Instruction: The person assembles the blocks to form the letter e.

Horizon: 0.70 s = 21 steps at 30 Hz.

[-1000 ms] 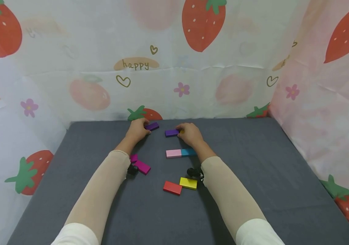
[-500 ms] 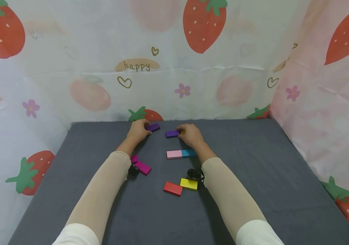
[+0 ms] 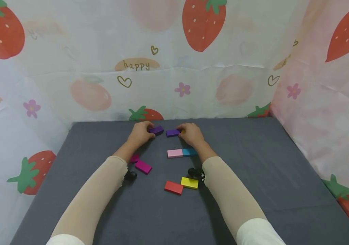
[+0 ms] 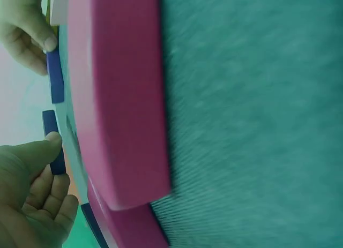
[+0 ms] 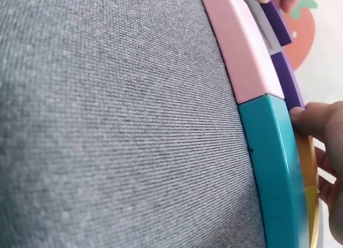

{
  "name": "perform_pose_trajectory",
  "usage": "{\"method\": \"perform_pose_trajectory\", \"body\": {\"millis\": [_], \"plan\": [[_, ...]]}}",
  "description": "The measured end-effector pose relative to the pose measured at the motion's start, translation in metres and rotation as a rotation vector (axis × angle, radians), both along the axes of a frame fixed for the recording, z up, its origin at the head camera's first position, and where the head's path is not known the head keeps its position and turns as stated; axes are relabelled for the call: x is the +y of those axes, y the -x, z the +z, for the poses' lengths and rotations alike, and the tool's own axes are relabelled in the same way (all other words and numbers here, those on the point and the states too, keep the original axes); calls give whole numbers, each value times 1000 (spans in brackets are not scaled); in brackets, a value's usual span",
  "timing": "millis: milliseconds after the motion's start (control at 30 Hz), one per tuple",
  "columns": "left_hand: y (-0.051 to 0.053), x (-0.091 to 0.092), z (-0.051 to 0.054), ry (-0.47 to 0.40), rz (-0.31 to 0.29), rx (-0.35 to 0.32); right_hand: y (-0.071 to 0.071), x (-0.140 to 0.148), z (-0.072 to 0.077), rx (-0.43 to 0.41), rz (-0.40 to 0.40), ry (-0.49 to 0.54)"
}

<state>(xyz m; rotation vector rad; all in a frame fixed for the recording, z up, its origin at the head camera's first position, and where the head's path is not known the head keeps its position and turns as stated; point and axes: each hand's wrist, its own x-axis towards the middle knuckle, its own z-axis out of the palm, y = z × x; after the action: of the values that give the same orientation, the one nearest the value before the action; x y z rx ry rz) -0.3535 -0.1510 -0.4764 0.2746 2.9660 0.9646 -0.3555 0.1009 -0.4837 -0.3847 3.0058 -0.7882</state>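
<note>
Narrowly parted left fingers, pinching purple block

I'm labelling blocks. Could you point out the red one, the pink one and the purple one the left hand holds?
Red block [image 3: 173, 187]: head view, middle of upper face.
Pink block [image 5: 237, 47]: right wrist view, middle of visible length.
Purple block [image 3: 157, 130]: head view, middle of uncovered part.

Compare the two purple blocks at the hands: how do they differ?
In the head view, the left purple block slants upward to the right, while the right purple block lies nearly level. The left hand grips the left purple block toward its left end; the right hand covers the right end of the right purple block, next to an orange block. Both are bar-shaped.
</note>
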Motion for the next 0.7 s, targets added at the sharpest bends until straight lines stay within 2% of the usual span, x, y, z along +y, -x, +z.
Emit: {"method": "perform_pose_trajectory", "body": {"millis": [300,700], "plan": [[-15,5,0,-5,-21,7,-2,1,0,1,-3,23],[-22,10,-5,7,-38,2,-2,0,0,3,-6,24]]}}
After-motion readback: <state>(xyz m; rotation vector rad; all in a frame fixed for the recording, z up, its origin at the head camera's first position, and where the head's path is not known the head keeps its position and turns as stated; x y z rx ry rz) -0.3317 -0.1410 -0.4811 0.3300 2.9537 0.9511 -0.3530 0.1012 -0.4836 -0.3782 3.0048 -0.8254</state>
